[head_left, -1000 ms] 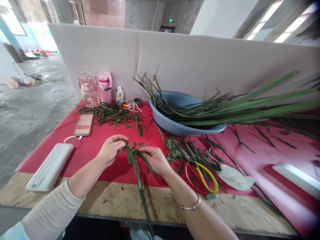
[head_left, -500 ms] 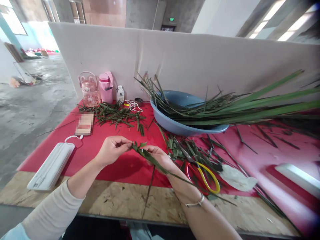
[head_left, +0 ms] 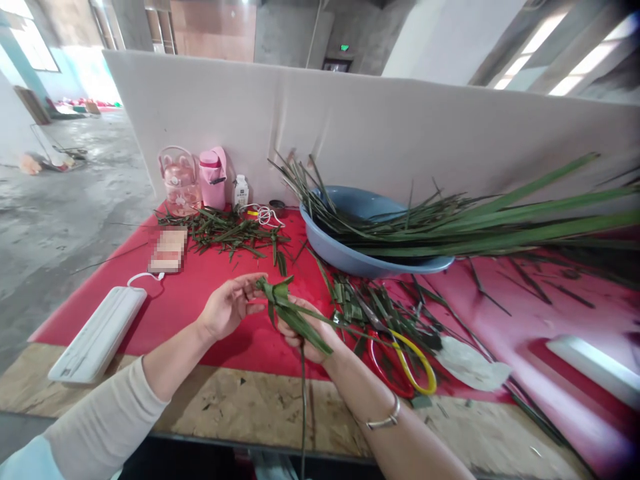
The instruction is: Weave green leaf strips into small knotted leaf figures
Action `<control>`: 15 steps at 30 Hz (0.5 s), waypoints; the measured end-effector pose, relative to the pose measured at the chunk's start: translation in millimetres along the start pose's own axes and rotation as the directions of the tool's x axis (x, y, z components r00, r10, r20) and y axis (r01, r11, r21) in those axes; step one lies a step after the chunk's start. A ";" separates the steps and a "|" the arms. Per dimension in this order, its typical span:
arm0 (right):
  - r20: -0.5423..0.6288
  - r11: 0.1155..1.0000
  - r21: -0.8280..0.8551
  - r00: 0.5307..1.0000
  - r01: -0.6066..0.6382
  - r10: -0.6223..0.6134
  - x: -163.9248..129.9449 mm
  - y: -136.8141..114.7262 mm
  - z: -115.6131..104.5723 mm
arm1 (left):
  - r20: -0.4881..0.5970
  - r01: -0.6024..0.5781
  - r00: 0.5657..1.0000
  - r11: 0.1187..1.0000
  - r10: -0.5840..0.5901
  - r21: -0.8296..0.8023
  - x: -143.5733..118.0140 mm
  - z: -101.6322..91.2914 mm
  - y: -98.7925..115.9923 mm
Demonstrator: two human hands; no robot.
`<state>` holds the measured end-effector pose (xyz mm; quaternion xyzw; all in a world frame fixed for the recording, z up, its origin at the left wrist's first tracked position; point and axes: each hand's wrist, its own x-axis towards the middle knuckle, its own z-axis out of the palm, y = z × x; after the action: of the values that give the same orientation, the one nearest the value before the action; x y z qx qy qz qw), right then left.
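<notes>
My right hand (head_left: 306, 333) is turned palm up and holds a folded green leaf piece (head_left: 285, 308) above the red table cover (head_left: 200, 287). One leaf strip hangs from it down past the table edge. My left hand (head_left: 231, 305) has its fingertips on the top of the folded leaf, fingers partly spread. Just right of my right hand lie red and yellow scissors (head_left: 405, 360) among cut leaf scraps (head_left: 373, 303).
A blue basin (head_left: 365, 260) holds long green leaves (head_left: 500, 223) reaching far right. Behind stand a pink jug (head_left: 177, 180), a pink bottle (head_left: 213, 177) and a small white bottle (head_left: 241, 190). More leaf scraps (head_left: 227, 233) lie at the back left. A white power bank (head_left: 97, 333) sits front left.
My right hand has rolled palm up under the folded leaf. The loose strip swung from pointing toward me, out to the right, then back to hanging down. My left fingers loosened.
</notes>
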<state>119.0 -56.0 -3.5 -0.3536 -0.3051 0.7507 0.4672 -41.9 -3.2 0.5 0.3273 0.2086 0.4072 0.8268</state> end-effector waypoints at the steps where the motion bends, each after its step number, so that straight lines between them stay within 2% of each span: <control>1: -0.006 0.998 0.054 1.000 -0.018 0.018 0.6 0.8 0.1 | 0.033 0.006 0.999 1.000 -0.005 -0.007 0.6 0.7 -4.5; 3: -0.001 0.991 0.116 0.998 -0.065 0.066 2.4 3.4 -0.6 | 0.051 0.013 0.999 1.000 -0.014 0.020 1.1 3.4 -13.7; 5: 0.005 0.986 0.136 0.995 -0.099 0.099 4.1 7.1 -2.3 | 0.014 0.016 1.000 0.999 -0.017 0.049 0.7 6.4 -21.4; 7: -0.009 0.985 0.130 0.993 -0.115 0.117 4.6 11.3 -3.9 | -0.024 0.003 1.000 0.998 -0.001 0.070 0.0 8.5 -26.0; 10: -0.045 0.984 0.086 0.986 -0.157 0.161 2.7 15.8 -3.2 | -0.014 -0.024 1.000 0.993 0.026 0.115 -1.2 8.7 -27.2; 15: -0.126 0.994 0.042 0.987 -0.099 0.104 0.0 15.7 3.8 | 0.044 -0.069 0.997 0.980 0.062 0.187 -2.6 6.4 -24.5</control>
<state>108.2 -62.5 -13.7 -0.4078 -0.2426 0.7546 0.4532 -26.3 -18.8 -12.2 0.4185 0.2196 0.4064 0.7820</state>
